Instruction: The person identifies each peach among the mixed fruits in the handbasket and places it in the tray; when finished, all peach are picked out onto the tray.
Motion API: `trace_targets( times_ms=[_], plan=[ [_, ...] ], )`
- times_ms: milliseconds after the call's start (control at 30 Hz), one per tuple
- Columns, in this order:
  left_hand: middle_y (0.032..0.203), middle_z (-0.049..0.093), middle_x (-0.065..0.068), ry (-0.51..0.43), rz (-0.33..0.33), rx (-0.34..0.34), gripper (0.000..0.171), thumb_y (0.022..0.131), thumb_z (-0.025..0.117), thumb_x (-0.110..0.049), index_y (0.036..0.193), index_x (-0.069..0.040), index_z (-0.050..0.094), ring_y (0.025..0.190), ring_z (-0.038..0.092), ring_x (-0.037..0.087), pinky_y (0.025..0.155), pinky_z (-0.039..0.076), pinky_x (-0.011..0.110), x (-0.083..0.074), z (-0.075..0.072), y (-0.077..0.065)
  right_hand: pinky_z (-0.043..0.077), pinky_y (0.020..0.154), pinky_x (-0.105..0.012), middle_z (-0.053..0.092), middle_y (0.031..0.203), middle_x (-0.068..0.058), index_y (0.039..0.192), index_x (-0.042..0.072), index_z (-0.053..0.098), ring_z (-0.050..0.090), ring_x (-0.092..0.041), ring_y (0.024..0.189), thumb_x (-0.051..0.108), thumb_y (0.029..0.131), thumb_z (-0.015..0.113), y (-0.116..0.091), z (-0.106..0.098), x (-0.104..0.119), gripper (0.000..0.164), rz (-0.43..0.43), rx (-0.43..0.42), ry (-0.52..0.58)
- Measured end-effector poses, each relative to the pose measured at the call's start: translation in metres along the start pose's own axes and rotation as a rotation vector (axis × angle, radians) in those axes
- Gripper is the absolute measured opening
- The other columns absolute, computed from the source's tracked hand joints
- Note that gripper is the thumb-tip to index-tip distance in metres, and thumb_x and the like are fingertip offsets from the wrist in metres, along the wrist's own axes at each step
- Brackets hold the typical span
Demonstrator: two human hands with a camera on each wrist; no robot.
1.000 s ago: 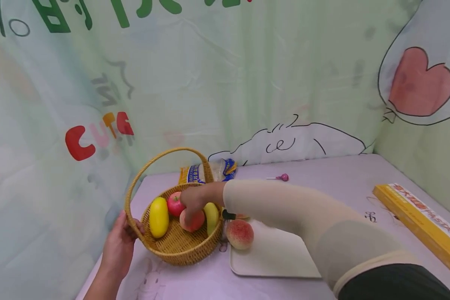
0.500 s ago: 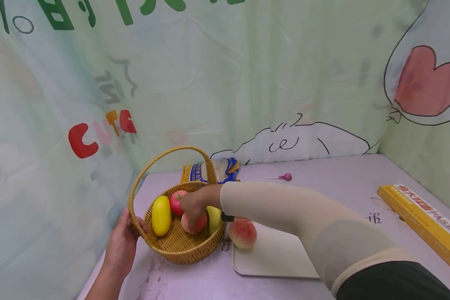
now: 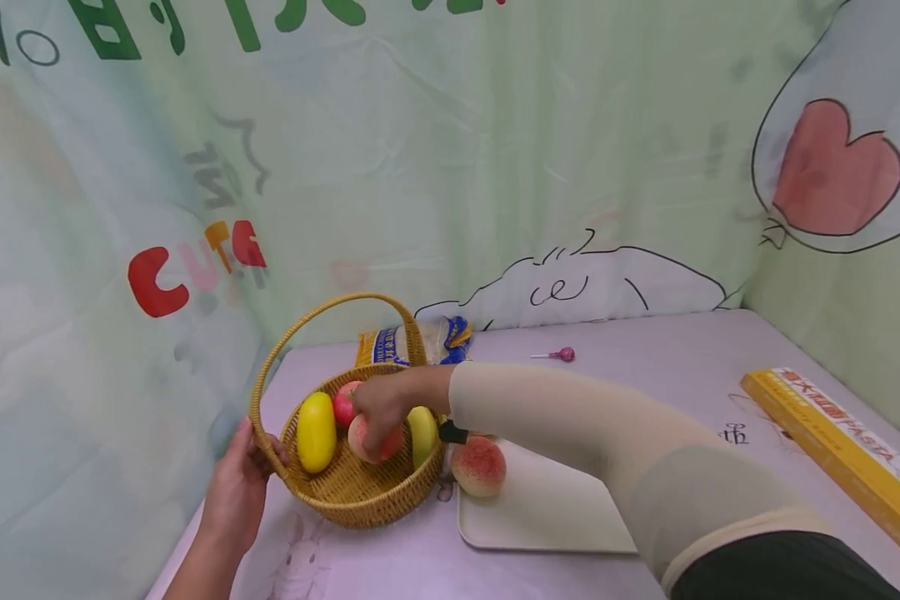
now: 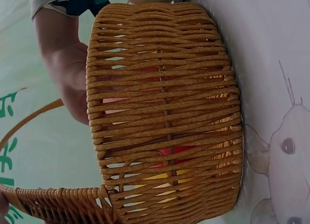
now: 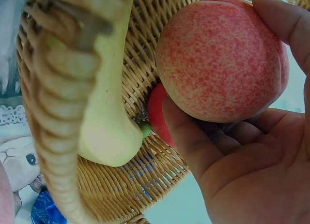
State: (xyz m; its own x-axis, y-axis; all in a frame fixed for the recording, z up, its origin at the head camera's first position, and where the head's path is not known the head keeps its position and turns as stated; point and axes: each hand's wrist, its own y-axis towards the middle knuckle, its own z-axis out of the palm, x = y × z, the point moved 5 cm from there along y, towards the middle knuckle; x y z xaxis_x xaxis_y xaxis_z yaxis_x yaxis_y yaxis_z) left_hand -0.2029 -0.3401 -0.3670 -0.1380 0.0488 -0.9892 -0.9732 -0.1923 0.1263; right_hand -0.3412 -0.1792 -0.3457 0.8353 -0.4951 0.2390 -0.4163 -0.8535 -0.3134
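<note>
My right hand (image 3: pixel 381 404) reaches into the wicker basket (image 3: pixel 375 508) and grips a pink peach (image 5: pixel 223 64) between thumb and fingers. My left hand (image 3: pixel 238 492) holds the basket by the base of its arched handle (image 3: pixel 268 350), at the left side. Inside the basket, a smooth yellow oval fruit (image 3: pixel 317 433) lies at the left and a red apple (image 3: pixel 344 404) behind the peach. A banana (image 3: pixel 422 435) lies along the right wall; the right wrist view shows its green tip close to the apple. My right hand partly hides the apple and peach.
Another peach (image 3: pixel 479 467) sits at the left edge of a pale tray (image 3: pixel 547 517), right of the basket. Behind stands a blue-and-yellow pasta bag (image 3: pixel 390 345). A lollipop (image 3: pixel 565 354) lies farther back, and a long yellow pasta box (image 3: pixel 840 458) at the right.
My right hand has shifted the peach slightly left and back within the basket, nearer the apple. My left hand stays on the basket handle. The head view has swayed a little.
</note>
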Motion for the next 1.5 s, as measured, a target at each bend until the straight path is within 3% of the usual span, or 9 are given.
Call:
trace_targets(
  times_ms=[233,567,833,1033,1233,1500],
  plan=[
    [0.084,0.063,-0.006,-0.023,-0.027,-0.005,0.053,0.112,0.029,-0.052,0.089,-0.018,0.062,0.087,0.059,0.013,0.089,0.043,0.026,0.002,-0.002,-0.002,0.05,0.079,-0.02,0.068,0.097,0.006,0.116,0.014,0.07,0.061,-0.011,0.093,0.042,0.085,0.083,-0.015,-0.002,0.0,0.044,0.003,-0.096,0.055],
    [0.082,0.065,-0.008,-0.063,-0.002,0.028,0.052,0.112,0.03,-0.051,0.088,-0.019,0.063,0.085,0.06,0.012,0.089,0.043,0.025,0.001,-0.003,-0.004,0.053,0.077,-0.021,0.069,0.105,0.009,0.125,0.015,0.071,0.063,-0.008,0.092,0.042,0.081,0.087,-0.047,-0.012,-0.008,0.054,-0.043,-0.216,0.265],
    [0.083,0.065,-0.006,-0.073,0.001,0.032,0.05,0.113,0.029,-0.048,0.09,-0.019,0.062,0.084,0.061,0.011,0.088,0.044,0.025,0.004,-0.003,-0.004,0.055,0.079,-0.024,0.069,0.102,0.01,0.122,0.017,0.07,0.064,-0.01,0.092,0.039,0.081,0.087,-0.078,-0.016,-0.018,0.05,-0.055,-0.282,0.409],
    [0.083,0.066,-0.006,-0.074,0.019,0.048,0.053,0.113,0.028,-0.049,0.089,-0.018,0.064,0.084,0.061,0.012,0.087,0.043,0.026,0.003,-0.002,-0.005,0.055,0.081,-0.025,0.07,0.105,0.007,0.125,0.018,0.068,0.064,-0.011,0.095,0.036,0.084,0.085,-0.107,-0.018,-0.024,0.048,-0.037,-0.36,0.452],
    [0.082,0.067,-0.006,-0.119,0.055,0.076,0.053,0.114,0.028,-0.045,0.088,-0.017,0.065,0.082,0.061,0.011,0.086,0.043,0.025,0.0,-0.001,-0.006,0.057,0.083,-0.026,0.069,0.111,0.005,0.129,0.017,0.065,0.066,-0.011,0.097,0.031,0.084,0.085,-0.136,-0.009,-0.03,0.051,-0.049,-0.41,0.527],
    [0.082,0.067,-0.006,-0.141,0.06,0.084,0.052,0.113,0.031,-0.047,0.088,-0.017,0.066,0.083,0.061,0.011,0.086,0.043,0.025,0.002,0.001,-0.006,0.057,0.082,-0.027,0.068,0.116,0.002,0.132,0.018,0.064,0.065,-0.013,0.098,0.036,0.083,0.087,-0.171,0.005,-0.044,0.057,0.029,-0.492,0.552]
  ],
)
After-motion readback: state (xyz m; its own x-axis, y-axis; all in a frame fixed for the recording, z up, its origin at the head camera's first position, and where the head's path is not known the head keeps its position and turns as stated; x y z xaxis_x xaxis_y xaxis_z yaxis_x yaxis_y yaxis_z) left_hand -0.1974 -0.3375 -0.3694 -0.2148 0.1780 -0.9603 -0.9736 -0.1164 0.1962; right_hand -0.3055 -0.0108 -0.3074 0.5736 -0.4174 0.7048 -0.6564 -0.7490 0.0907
